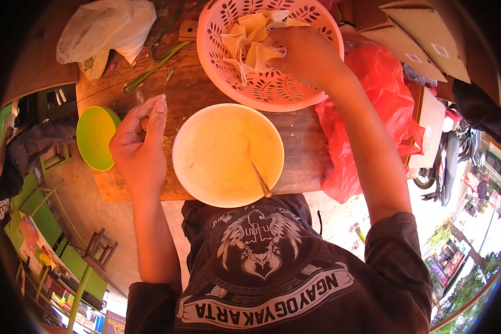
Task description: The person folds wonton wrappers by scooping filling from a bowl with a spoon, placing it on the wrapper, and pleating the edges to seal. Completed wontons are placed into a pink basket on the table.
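Observation:
A pink perforated plastic basket (271, 104) at the top holds several pale folded dough wrappers (254, 52). My right hand (300, 52) reaches into it, its fingertips at the wrappers; whether they grip one is unclear. Below the basket, a white bowl (217, 154) of yellowish liquid stands at the table's near edge, a metal spoon (256, 173) leaning in it with its handle over the rim. Left of this bowl, my left hand (144, 133) is raised with whitish residue on it, thumb and forefinger close together, nothing visible between them. Beside it is a green bowl (98, 137), tilted in view.
A red plastic bag (371, 104) lies at the table's right side, near cardboard boxes (426, 37). At the upper left are a whitish plastic bag (108, 29) and green stalks (156, 67) on the wooden table (304, 154). A small wooden stool (100, 250) stands at lower left.

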A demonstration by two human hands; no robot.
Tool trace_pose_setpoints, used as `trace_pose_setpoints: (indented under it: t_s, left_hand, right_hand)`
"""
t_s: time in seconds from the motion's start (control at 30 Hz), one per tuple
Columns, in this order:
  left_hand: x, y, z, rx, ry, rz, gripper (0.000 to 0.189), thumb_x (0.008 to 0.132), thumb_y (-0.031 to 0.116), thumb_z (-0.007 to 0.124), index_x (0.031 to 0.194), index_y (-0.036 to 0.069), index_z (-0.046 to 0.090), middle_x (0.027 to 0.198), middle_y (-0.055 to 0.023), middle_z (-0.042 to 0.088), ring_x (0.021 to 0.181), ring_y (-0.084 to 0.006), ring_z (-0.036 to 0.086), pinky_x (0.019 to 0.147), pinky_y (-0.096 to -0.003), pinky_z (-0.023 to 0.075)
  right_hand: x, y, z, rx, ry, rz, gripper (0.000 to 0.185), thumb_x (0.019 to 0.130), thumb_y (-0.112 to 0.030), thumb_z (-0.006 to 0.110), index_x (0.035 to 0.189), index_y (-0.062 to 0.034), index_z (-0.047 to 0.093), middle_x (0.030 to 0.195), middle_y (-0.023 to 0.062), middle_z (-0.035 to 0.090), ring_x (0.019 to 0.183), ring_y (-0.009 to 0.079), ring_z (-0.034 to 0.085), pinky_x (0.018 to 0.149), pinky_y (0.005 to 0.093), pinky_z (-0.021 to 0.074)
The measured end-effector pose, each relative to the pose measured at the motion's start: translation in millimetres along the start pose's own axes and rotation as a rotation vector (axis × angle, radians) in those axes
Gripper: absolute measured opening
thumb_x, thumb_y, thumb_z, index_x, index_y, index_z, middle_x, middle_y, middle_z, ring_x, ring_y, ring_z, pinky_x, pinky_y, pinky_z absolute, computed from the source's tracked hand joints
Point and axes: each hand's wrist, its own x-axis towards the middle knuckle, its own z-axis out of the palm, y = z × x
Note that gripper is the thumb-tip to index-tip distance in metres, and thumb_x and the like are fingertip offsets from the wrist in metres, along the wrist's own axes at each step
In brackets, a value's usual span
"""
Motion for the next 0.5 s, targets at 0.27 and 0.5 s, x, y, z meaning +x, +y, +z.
trace_pose_setpoints:
  t_s: [0.27, 0.5]
  left_hand:
    - [-12, -1, 2, -0.031, -0.069, -0.013, 0.022, 0.098, 0.01, 0.075, 0.116, -0.003, 0.075, 0.085, 0.0027, 0.069, 0.072, 0.0, 0.054, 0.063, -0.016, 0.041]
    - [-13, -4, 6, -0.033, -0.095, 0.034, 0.022, 0.098, 0.01, 0.074, 0.115, -0.003, 0.075, 0.094, -0.0001, 0.072, 0.081, -0.002, 0.059, 0.07, -0.0173, 0.0457]
  right_hand:
    - [-10, 0, 8, -0.038, 0.021, 0.078, 0.04, 0.082, -0.017, 0.078, 0.118, -0.0013, 0.07, 0.103, 0.0165, 0.076, 0.099, 0.0366, 0.071, 0.09, 0.0453, 0.0554]
    - [-15, -2, 4, -0.067, -0.037, 0.183, 0.029, 0.08, -0.016, 0.08, 0.105, -0.0013, 0.074, 0.098, 0.0165, 0.075, 0.098, 0.0342, 0.072, 0.089, 0.0448, 0.0551]
